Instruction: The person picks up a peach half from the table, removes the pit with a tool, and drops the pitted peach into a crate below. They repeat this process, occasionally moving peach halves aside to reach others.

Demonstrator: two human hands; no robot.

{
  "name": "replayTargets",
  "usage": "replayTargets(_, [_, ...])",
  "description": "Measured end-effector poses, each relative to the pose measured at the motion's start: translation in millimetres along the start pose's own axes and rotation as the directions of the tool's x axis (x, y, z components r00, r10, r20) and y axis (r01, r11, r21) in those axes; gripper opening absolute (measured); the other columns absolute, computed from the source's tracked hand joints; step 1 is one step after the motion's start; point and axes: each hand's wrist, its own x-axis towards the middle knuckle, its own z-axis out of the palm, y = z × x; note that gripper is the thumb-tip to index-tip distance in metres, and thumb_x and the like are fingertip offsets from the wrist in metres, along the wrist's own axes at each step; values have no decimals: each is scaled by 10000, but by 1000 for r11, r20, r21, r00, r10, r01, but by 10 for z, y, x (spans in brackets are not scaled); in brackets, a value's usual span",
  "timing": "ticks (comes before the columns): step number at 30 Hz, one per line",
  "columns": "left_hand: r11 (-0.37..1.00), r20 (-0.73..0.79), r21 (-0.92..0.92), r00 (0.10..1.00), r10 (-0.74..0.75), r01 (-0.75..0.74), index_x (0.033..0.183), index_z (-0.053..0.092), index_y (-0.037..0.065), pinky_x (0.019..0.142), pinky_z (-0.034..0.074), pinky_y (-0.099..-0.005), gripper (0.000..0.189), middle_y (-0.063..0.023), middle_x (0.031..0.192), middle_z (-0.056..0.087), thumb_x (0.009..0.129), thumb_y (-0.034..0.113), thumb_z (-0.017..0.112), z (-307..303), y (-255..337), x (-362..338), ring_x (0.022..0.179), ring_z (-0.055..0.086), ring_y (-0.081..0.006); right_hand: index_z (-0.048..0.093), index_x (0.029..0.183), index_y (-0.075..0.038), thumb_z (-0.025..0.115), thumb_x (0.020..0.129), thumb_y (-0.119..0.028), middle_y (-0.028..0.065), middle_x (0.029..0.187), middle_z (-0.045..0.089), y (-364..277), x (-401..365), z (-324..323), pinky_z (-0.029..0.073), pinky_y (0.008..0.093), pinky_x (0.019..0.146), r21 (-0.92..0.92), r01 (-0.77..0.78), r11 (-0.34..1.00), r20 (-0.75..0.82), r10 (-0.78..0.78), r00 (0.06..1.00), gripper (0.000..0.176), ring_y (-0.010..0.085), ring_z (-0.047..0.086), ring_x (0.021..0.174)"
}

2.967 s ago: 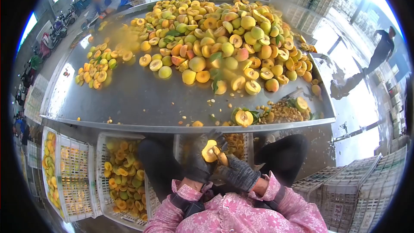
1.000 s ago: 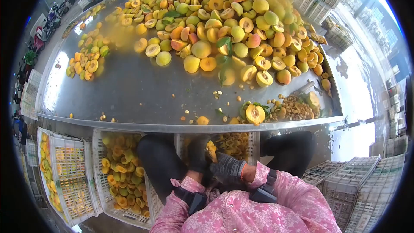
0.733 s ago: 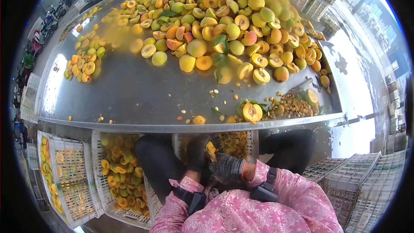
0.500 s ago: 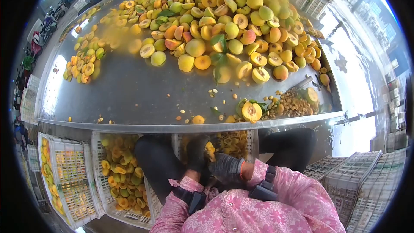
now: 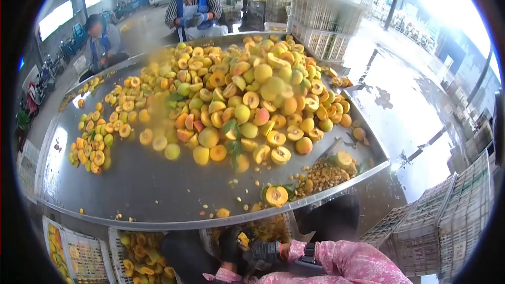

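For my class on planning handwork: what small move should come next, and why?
Probably lower the fruit piece into the nearby crate: it sits between the left hand and right hand, beside that crate, where yellow pieces already lie.

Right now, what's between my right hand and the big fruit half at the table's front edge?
In the head view, fruit pieces in a crate, then the table's metal rim, appear between your right hand and that fruit half.
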Motion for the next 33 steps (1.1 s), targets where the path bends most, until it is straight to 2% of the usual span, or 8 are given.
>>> replayTargets(5, [754,103,-609,967,-232,246,768,603,15,554,435,-279,194,-47,627,550,851,164,510,5,-138,36,581,536,-138,581,805,-129,541,889,-194,-45,659,521,87,-10,-39,368,194,453,771,-364,523,440,-24,898,114,42,473,531])
replayTargets(8, [500,400,-750,899,-179,433,761,579,40,544,439,-284,175,-45,625,519,853,174,514,-13,61,-20,576,522,-150,599,834,-112,542,891,-193,-31,692,549,410,100,-20,373,192,453,481,26,877,80,-73,994,114,43,487,553])
replayTargets(16, [544,71,-789,922,-381,286,935,543,48,622,486,-330,171,-59,807,529,817,170,565,68,152,-109,711,550,-231,568,1048,-29,571,863,-160,14,803,604,396,-165,22,411,195,473,344,152,927,-124,-115,986,227,78,557,624])
replayTargets(18, [875,74,325,932,355,-359,963,532,37,647,498,-314,158,-76,788,555,835,124,564,6,335,-255,738,583,-194,550,1076,-20,579,854,-162,21,793,599,327,-309,4,418,198,470,350,156,924,-123,-120,985,265,87,559,607])
replayTargets(24, [640,413,-628,887,-208,443,1097,526,-43,841,464,-296,256,-140,1022,616,870,73,508,-42,511,-247,968,581,-199,550,1050,2,600,838,-180,46,768,593,-90,-569,-20,445,192,483,688,-9,726,-45,55,997,284,92,559,590])
replayTargets(27, [985,432,-165,895,110,-41,955,615,16,785,473,-307,223,-77,969,622,854,206,556,41,789,-362,896,596,-201,568,1020,-4,598,839,-180,44,747,593,-177,-591,76,443,188,480,676,1,737,-82,73,994,254,90,557,582])
replayTargets(30, [747,463,374,808,364,-550,921,630,4,784,470,-296,202,-83,966,639,836,179,578,-112,522,-298,890,601,-186,582,1010,-6,594,844,-188,49,770,605,-82,-558,93,446,191,491,677,-20,735,-113,130,985,246,87,561,593])
replayTargets(33, [998,344,-51,939,-27,48,933,630,7,788,470,-290,182,-86,953,648,800,129,610,-97,764,-349,882,601,-174,584,1017,-16,595,843,-203,43,770,613,83,-529,-7,436,198,483,686,-96,721,-34,164,986,256,86,553,579])
